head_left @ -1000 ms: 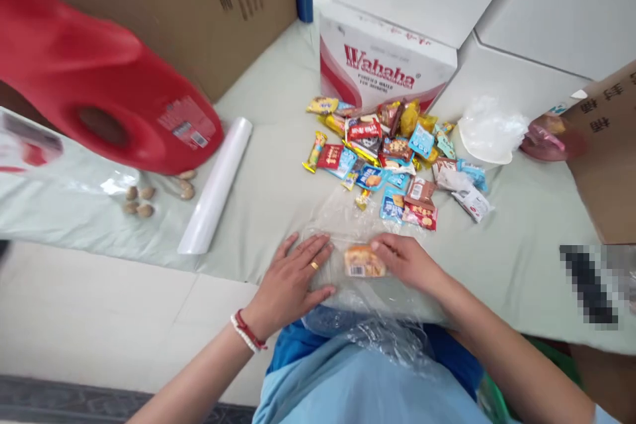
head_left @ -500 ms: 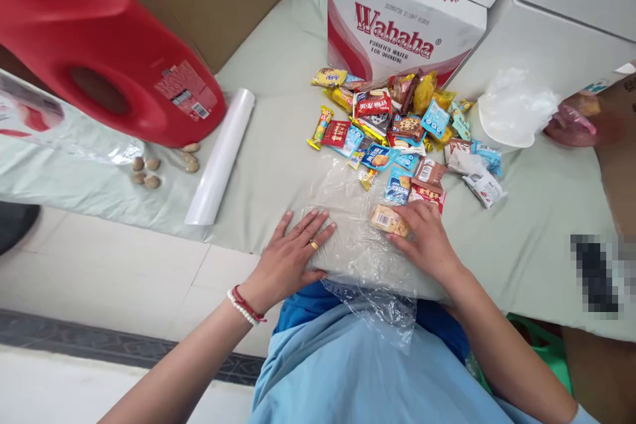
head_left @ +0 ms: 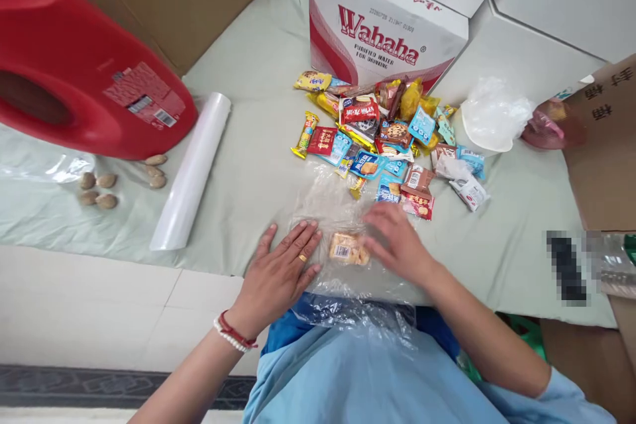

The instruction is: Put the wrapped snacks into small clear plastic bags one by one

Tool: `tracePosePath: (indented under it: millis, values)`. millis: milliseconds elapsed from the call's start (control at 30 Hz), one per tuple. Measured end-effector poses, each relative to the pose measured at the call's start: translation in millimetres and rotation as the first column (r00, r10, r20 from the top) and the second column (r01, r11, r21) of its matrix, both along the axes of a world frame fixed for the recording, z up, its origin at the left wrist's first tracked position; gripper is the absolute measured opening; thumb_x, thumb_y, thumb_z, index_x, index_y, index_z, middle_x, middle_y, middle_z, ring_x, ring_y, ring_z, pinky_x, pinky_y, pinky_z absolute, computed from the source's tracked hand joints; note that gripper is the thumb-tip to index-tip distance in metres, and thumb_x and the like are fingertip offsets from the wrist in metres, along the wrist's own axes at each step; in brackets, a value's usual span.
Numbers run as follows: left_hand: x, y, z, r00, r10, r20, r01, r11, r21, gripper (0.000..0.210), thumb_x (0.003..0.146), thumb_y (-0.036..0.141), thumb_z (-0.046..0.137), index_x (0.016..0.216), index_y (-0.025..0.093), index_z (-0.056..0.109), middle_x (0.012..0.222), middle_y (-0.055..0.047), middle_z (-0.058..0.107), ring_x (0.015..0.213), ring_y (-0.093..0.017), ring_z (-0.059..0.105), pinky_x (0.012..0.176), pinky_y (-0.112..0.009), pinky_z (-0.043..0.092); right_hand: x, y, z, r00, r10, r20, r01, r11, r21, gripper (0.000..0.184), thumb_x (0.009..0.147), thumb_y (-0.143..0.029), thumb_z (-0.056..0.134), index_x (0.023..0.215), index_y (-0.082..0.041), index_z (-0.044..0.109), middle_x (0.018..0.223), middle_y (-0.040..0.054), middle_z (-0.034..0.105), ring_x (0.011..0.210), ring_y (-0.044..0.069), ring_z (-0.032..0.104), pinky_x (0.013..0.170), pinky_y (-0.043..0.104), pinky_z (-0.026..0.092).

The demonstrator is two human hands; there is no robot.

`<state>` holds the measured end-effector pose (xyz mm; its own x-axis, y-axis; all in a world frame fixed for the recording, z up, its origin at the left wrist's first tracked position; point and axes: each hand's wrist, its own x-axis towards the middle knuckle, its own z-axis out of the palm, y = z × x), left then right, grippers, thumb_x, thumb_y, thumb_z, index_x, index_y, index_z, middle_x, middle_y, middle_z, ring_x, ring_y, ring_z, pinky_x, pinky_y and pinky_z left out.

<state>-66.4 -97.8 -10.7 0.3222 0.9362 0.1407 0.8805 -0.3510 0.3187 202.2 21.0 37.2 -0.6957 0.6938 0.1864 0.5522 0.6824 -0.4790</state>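
Where the worktop (head_left: 477, 258) ends at its near edge, a clear plastic sheet (head_left: 348, 310) hangs over onto the person's light-blue garment (head_left: 348, 377). Just beyond this edge, the left hand (head_left: 278, 271) lies flat, palm down and fingers spread, over the sheet's left margin; it grips nothing and appears to serve as a weight, keeping the slippery plastic from shifting. To its right, the right hand (head_left: 397, 245) is half open, thumb and fingers parted and slightly blurred. Its fingertips stand at the right end of the wrapped snack (head_left: 342, 251); whether they touch it cannot be told.

The snack is situated between the two hands, within the area of the sheet, probably set there because both hands reach it easily. It is a small, rounded block, golden to orange-brown, in a glossy wrapper, with a white barcode label turned upward. Whether plastic also covers it is unclear.

Farther off, colourful snack packets (head_left: 359, 109) form a loose heap, the nearest by the sheet's far end. At left lie a white roll (head_left: 191, 175), several nuts (head_left: 106, 180) and a red jug (head_left: 144, 106). At the far side, a Wahaha carton (head_left: 382, 40) stands behind the heap.
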Motion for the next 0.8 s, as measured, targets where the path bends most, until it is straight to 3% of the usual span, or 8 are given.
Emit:
tracePosePath:
  millis: [133, 233, 367, 467, 567, 633, 700, 800]
  values:
    - [3, 1, 2.8, 1.0, 0.005, 0.006, -0.005, 1.0, -0.005, 0.068, 0.107, 0.041, 0.05, 0.167, 0.026, 0.024, 0.165, -0.012, 0.045, 0.152, -0.032, 0.045, 0.129, -0.064, 0.018, -13, 70, 8.9, 0.959, -0.216, 0.185, 0.173, 0.959, 0.223, 0.045, 0.097, -0.014, 0.054, 0.141, -0.019, 0.062, 0.151, 0.0181, 0.05, 0.121, 0.034, 0.052, 0.104, 0.056, 0.048]
    - [3, 1, 4.4, 1.0, 0.0, -0.002, 0.0, 1.0, -0.017, 0.066, 0.107, 0.041, 0.048, 0.167, 0.025, 0.024, 0.166, -0.012, 0.043, 0.153, -0.031, 0.043, 0.129, -0.064, 0.017, -24, 109, 12.3, 0.937, -0.162, 0.31, 0.108, 0.977, 0.185, 0.034, 0.097, -0.014, 0.054, 0.125, -0.02, 0.073, 0.145, 0.0146, 0.059, 0.121, 0.035, 0.052, 0.102, 0.056, 0.047]
    - [2, -1, 2.5, 1.0, -0.011, 0.008, 0.011, 0.999, -0.033, 0.076, 0.105, 0.057, 0.049, 0.167, 0.021, 0.023, 0.167, -0.014, 0.041, 0.155, -0.032, 0.041, 0.131, -0.064, 0.012, -20, 100, 31.5, 0.955, -0.296, -0.007, 0.294, 0.945, 0.146, 0.028, 0.105, -0.035, 0.052, 0.113, -0.021, 0.075, 0.109, 0.0106, 0.071, 0.108, 0.029, 0.06, 0.096, 0.048, 0.05]
    - [3, -1, 0.9, 0.999, -0.003, 0.032, 0.005, 0.999, -0.043, 0.088, 0.099, 0.069, 0.051, 0.167, 0.02, 0.024, 0.166, -0.016, 0.043, 0.154, -0.034, 0.042, 0.131, -0.064, 0.011, -10, 53, 40.6, 0.826, -0.483, -0.291, 0.426, 0.872, -0.24, 0.03, 0.101, -0.05, 0.06, 0.105, -0.023, 0.072, 0.089, 0.0046, 0.068, 0.081, 0.022, 0.063, 0.075, 0.036, 0.053]
    - [3, -1, 1.0, 0.999, 0.012, 0.037, -0.01, 0.999, -0.053, 0.085, 0.099, 0.067, 0.053, 0.167, 0.023, 0.027, 0.165, -0.015, 0.043, 0.154, -0.034, 0.042, 0.131, -0.064, 0.012, -7, -1, 26.1, 0.774, -0.581, -0.251, 0.289, 0.677, -0.676, 0.033, 0.093, -0.055, 0.069, 0.093, -0.023, 0.067, 0.072, -0.001, 0.06, 0.061, 0.016, 0.054, 0.058, 0.029, 0.047]
    - [3, -1, 1.3, 0.999, 0.01, 0.03, -0.009, 0.999, -0.054, 0.084, 0.099, 0.065, 0.055, 0.166, 0.023, 0.028, 0.166, -0.015, 0.043, 0.154, -0.034, 0.041, 0.131, -0.065, 0.012, -9, -29, 9.3, 0.798, -0.578, -0.171, 0.265, 0.59, -0.762, 0.034, 0.091, -0.054, 0.069, 0.087, -0.022, 0.064, 0.067, -0.0024, 0.056, 0.057, 0.014, 0.05, 0.054, 0.027, 0.045]
    - [3, -1, 1.1, 1.0, 0.004, 0.019, -0.003, 0.999, -0.053, 0.084, 0.099, 0.065, 0.055, 0.166, 0.022, 0.028, 0.166, -0.016, 0.042, 0.154, -0.034, 0.041, 0.131, -0.065, 0.012, -12, -48, -3.4, 0.819, -0.561, -0.12, 0.352, 0.656, -0.668, 0.031, 0.092, -0.052, 0.068, 0.094, -0.021, 0.066, 0.074, -0.0007, 0.059, 0.06, 0.014, 0.052, 0.056, 0.027, 0.048]
    - [3, -1, 0.1, 1.0, 0.0, 0.011, 0.001, 0.999, -0.044, 0.083, 0.1, 0.066, 0.052, 0.166, 0.022, 0.027, 0.167, -0.016, 0.041, 0.154, -0.034, 0.041, 0.13, -0.065, 0.012, -14, -61, -5.4, 0.846, -0.524, -0.095, 0.48, 0.828, -0.291, 0.043, 0.095, -0.047, 0.066, 0.128, -0.02, 0.064, 0.11, 0.0114, 0.065, 0.088, 0.023, 0.065, 0.073, 0.037, 0.059]
